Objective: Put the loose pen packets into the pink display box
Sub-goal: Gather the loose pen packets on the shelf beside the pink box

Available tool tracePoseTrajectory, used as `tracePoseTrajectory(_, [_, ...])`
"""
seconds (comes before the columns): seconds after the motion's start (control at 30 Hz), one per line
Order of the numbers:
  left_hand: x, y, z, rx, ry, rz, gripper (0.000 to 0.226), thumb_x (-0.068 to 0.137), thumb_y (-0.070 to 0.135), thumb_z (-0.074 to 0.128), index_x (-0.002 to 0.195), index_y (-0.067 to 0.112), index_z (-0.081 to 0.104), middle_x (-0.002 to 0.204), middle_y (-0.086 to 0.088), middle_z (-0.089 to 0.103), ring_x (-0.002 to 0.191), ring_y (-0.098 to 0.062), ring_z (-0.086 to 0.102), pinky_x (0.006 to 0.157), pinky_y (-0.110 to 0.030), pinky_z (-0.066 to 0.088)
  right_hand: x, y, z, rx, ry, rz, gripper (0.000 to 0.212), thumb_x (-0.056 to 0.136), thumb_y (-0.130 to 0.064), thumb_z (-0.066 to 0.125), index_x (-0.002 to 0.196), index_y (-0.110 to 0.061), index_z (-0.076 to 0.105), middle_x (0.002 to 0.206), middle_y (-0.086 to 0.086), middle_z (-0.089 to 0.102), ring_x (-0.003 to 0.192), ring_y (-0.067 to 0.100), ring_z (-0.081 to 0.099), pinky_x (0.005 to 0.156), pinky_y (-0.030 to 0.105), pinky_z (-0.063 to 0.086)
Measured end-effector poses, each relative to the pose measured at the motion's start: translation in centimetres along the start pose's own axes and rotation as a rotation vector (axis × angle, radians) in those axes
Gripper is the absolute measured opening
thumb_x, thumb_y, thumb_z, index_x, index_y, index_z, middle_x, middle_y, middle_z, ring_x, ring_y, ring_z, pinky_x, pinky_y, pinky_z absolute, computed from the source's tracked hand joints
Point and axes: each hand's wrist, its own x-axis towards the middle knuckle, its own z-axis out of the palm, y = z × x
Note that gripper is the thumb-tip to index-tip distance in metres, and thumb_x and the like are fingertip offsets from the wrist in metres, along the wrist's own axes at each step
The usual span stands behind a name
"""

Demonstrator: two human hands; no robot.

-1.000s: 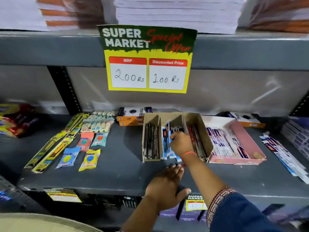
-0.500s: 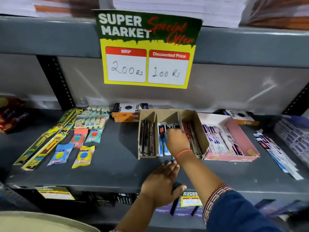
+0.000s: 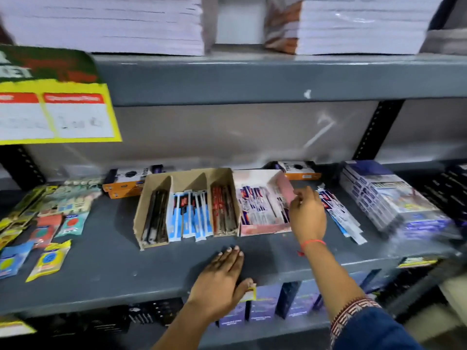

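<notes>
Pink cardboard marks your display box [image 3: 284, 188], sitting mid-shelf against the right side of the brown three-compartment pen tray [image 3: 187, 180], with packets already lying inside. Your right hand [image 3: 307, 215] hovers at its right wall, fingers loosely curled and holding nothing. The loose pen packets [image 3: 338, 215] lie on the grey shelf [image 3: 101, 261] just right of that hand. Your left hand [image 3: 219, 279] rests flat and open at the shelf's front edge.

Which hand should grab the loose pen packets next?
The right hand, probably. It hovers empty at the pink display box's right wall, right beside the loose pen packets on the shelf. The left hand rests flat on the shelf's front edge, farther away.
</notes>
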Motion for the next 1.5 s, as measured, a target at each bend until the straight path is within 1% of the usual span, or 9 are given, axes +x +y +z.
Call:
tracePoseTrajectory(0.07, [1.8, 2.0, 0.7, 0.027, -0.014, 0.057, 0.106, 0.068, 0.067, -0.025, 0.143, 0.007, 0.02, 0.151, -0.007, 0.012, 0.139, -0.021, 0.012, 0.106, -0.028, -0.012, 1.1, 3.0, -1.4, -0.055, 0.001, 0.049, 0.025, 0.08, -0.001, 0.043, 0.095, 0.004, 0.063, 0.1, 0.029, 0.062, 0.095, 0.045, 0.058, 0.07, 0.044, 0.043])
tracePoseTrajectory(0.17, [4.4, 4.7, 0.9, 0.082, -0.028, 0.068, 0.096, 0.08, 0.063, -0.016, 0.138, 0.004, 0.033, 0.147, -0.014, 0.029, 0.135, -0.024, 0.028, 0.108, -0.036, 0.002, 2.6, 6.7, -3.0, -0.23, -0.083, 0.138, 0.028, 0.082, -0.002, 0.046, 0.105, 0.004, 0.062, 0.111, 0.03, 0.06, 0.105, 0.046, 0.053, 0.083, 0.046, 0.044])
tracePoseTrajectory(0.3, [7.6, 7.1, 1.6, 0.099, -0.063, 0.092, 0.09, 0.077, 0.066, -0.01, 0.145, 0.009, 0.004, 0.154, -0.008, 0.0, 0.14, -0.018, -0.002, 0.104, -0.024, -0.014, 4.9, 10.3, -4.4, -0.482, -0.329, 0.232, 0.038, 0.088, -0.017, 0.049, 0.124, -0.006, 0.055, 0.134, 0.019, 0.049, 0.127, 0.039, 0.04, 0.099, 0.044, 0.04])
tracePoseTrajectory(0.6, [8.1, 7.9, 1.8, 0.123, -0.003, 0.094, 0.095, 0.067, 0.064, -0.02, 0.145, 0.013, 0.001, 0.149, 0.002, -0.009, 0.137, -0.009, -0.01, 0.101, -0.02, -0.019, 5.5, 12.4, -3.9, -0.622, -0.398, 0.085, 0.035, 0.088, -0.016, 0.048, 0.121, -0.009, 0.055, 0.127, 0.014, 0.057, 0.122, 0.035, 0.046, 0.093, 0.04, 0.044])
tracePoseTrajectory(0.8, [8.3, 7.6, 2.0, 0.146, -0.094, 0.026, 0.074, 0.094, 0.055, 0.005, 0.123, 0.01, 0.056, 0.13, -0.003, 0.054, 0.119, -0.014, 0.049, 0.1, -0.037, 0.029, 5.1, 12.5, -3.8, -0.544, -0.326, -0.02, 0.036, 0.087, -0.01, 0.047, 0.122, -0.014, 0.053, 0.119, 0.012, 0.062, 0.111, 0.033, 0.057, 0.084, 0.036, 0.048])
tracePoseTrajectory(0.9, [8.2, 7.5, 2.3, 0.14, -0.093, 0.006, 0.073, 0.095, 0.055, 0.006, 0.12, 0.012, 0.059, 0.125, -0.002, 0.059, 0.115, -0.013, 0.053, 0.095, -0.037, 0.038, 4.7, 12.3, -3.8, -0.492, -0.345, -0.077, 0.03, 0.09, -0.018, 0.049, 0.119, -0.013, 0.053, 0.116, 0.012, 0.063, 0.108, 0.033, 0.06, 0.081, 0.036, 0.049])
tracePoseTrajectory(1.1, [8.2, 7.6, 2.0, 0.142, -0.055, 0.068, 0.1, 0.064, 0.069, -0.026, 0.145, 0.015, -0.003, 0.141, 0.005, -0.017, 0.129, -0.007, -0.02, 0.102, -0.026, -0.022, 4.9, 12.1, -3.6, -0.237, -0.326, 0.078, 0.034, 0.096, -0.03, 0.043, 0.098, -0.002, 0.062, 0.106, 0.022, 0.065, 0.096, 0.04, 0.062, 0.07, 0.035, 0.044])
tracePoseTrajectory(1.27, [8.3, 7.8, 1.6, 0.128, -0.049, 0.048, 0.097, 0.063, 0.068, -0.024, 0.144, 0.018, -0.007, 0.14, 0.008, -0.02, 0.125, -0.004, -0.023, 0.097, -0.019, -0.023, 6.3, 12.3, -3.0, -0.317, -0.433, 0.16, 0.034, 0.09, -0.017, 0.052, 0.119, 0.001, 0.05, 0.12, 0.024, 0.056, 0.111, 0.041, 0.056, 0.088, 0.042, 0.048])
tracePoseTrajectory(1.5, [8.2, 8.0, 1.2, 0.085, -0.082, 0.036, 0.091, 0.066, 0.067, -0.017, 0.144, 0.021, -0.008, 0.137, 0.011, -0.021, 0.123, 0.0, -0.023, 0.092, -0.015, -0.026, 8.1, 12.7, -2.3, -0.105, -0.496, 0.371, 0.022, 0.081, -0.004, 0.055, 0.1, 0.004, 0.064, 0.106, 0.025, 0.069, 0.08, 0.03, 0.058, 0.07, 0.027, 0.042])
